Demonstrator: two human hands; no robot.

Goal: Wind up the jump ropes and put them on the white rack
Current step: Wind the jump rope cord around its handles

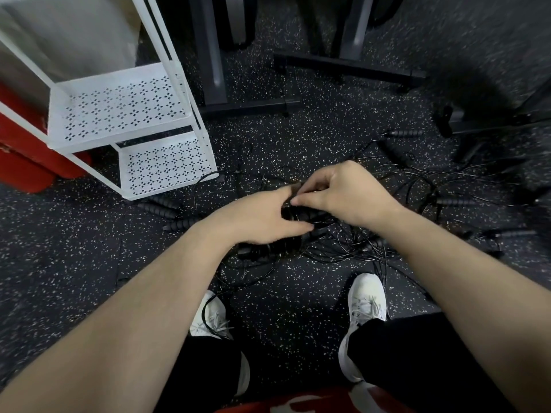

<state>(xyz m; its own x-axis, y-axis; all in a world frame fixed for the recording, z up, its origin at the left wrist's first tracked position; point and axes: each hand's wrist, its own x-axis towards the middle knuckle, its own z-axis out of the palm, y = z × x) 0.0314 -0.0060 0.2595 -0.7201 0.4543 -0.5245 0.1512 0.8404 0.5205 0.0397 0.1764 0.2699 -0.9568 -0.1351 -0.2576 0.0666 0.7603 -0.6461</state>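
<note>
My left hand (262, 219) grips a bundle of black jump rope handles with cord wound round them (293, 211), held above the floor. My right hand (337, 195) pinches the thin black cord at the top of that bundle. Beneath and to the right lies a tangle of loose black cords (357, 248). More black ribbed handles lie on the floor at the left (161, 208) and at the right (456, 201). The white rack (119, 108) with perforated shelves stands at the upper left, and both visible shelves hold nothing.
The floor is dark speckled rubber. Black metal equipment legs (346, 65) stand behind the ropes, and another black base (477, 123) at the right. A red object (21, 150) sits behind the rack. My white shoes (365, 299) are close to the cords.
</note>
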